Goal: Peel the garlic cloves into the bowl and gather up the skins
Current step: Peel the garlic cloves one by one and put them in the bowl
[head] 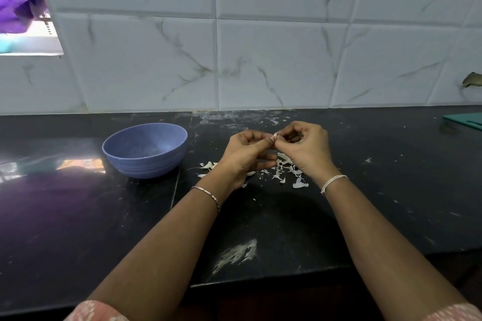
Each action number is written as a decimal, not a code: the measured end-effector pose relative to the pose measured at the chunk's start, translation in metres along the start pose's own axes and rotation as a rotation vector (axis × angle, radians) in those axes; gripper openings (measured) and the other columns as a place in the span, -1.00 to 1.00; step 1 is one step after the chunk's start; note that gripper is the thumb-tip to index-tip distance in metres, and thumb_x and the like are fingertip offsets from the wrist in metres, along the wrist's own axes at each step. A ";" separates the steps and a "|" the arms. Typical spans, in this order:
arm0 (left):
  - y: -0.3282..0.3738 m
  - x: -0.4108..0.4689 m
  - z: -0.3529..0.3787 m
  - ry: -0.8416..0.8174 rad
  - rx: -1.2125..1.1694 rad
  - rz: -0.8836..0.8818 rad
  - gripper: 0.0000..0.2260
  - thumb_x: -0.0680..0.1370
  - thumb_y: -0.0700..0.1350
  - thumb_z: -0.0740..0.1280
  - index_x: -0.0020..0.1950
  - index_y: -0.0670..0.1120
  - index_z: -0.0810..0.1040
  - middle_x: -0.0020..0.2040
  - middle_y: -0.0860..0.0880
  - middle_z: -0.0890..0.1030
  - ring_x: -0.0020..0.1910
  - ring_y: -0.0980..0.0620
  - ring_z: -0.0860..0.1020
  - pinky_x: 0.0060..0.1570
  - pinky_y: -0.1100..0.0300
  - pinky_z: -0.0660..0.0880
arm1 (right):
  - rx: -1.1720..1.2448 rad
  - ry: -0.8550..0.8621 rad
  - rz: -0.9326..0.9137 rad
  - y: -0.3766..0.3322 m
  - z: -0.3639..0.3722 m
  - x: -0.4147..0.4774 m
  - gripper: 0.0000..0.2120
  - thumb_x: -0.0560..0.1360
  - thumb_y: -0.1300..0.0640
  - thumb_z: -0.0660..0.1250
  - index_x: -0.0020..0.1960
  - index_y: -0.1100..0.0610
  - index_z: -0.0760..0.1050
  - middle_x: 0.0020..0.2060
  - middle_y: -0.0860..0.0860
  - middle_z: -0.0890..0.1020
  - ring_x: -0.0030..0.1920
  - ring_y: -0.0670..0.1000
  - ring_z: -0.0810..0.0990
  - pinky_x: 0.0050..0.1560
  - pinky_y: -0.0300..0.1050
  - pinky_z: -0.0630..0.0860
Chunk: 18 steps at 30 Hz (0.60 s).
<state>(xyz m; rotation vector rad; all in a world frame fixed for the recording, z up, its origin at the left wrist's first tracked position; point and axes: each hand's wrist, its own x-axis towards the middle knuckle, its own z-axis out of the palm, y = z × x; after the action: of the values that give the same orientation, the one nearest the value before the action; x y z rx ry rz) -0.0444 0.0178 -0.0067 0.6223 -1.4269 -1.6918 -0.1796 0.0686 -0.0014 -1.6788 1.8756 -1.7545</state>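
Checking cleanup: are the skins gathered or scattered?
Scattered: the skins lie in loose bits on the counter, under the left hand and right hand, which pinch a clove.

A home kitchen: glossy black stone surface (78, 216) against white marble-veined wall tiles (273, 65), a round blue plastic bowl (146, 164) and a teal chopping board (467, 120).
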 end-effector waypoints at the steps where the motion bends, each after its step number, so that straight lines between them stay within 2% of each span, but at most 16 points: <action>1: 0.000 0.000 0.000 -0.002 -0.004 0.002 -0.94 0.54 -0.22 0.41 -0.06 -0.19 0.57 -0.27 -0.07 0.67 -0.38 0.07 0.61 -0.35 0.22 0.61 | 0.018 -0.004 0.005 0.000 0.000 0.000 -0.86 0.37 0.23 0.52 -0.28 0.05 0.60 -0.38 -0.10 0.64 -0.37 -0.22 0.58 -0.30 -0.38 0.50; 7: 0.000 0.000 -0.001 0.019 0.002 0.033 -0.89 0.53 -0.20 0.41 -0.01 -0.21 0.54 -0.25 -0.08 0.67 -0.39 0.08 0.60 -0.35 0.21 0.62 | 0.167 -0.049 0.059 -0.001 -0.003 0.000 -0.93 0.37 0.23 0.53 -0.19 0.13 0.66 -0.27 0.05 0.71 -0.18 0.03 0.71 -0.11 -0.17 0.63; 13: -0.001 0.001 -0.003 0.027 0.038 0.048 -0.90 0.56 -0.21 0.37 0.01 -0.24 0.56 -0.24 -0.06 0.65 -0.41 0.11 0.58 -0.31 0.20 0.63 | 0.266 -0.092 0.087 -0.005 -0.005 -0.003 -0.91 0.37 0.29 0.53 -0.19 0.15 0.65 -0.28 0.02 0.71 -0.25 -0.12 0.68 -0.21 -0.31 0.57; 18: -0.002 0.001 -0.002 0.027 0.035 0.046 -0.92 0.56 -0.22 0.38 -0.01 -0.23 0.57 -0.26 -0.04 0.66 -0.42 0.13 0.57 -0.31 0.20 0.63 | 0.272 -0.073 0.091 -0.005 -0.004 -0.002 -0.87 0.36 0.31 0.53 -0.24 0.13 0.62 -0.30 0.02 0.71 -0.25 -0.07 0.68 -0.19 -0.27 0.58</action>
<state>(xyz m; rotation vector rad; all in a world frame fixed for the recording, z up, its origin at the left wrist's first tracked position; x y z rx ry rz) -0.0436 0.0154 -0.0087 0.6243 -1.4440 -1.6202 -0.1781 0.0740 0.0027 -1.5119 1.5739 -1.7912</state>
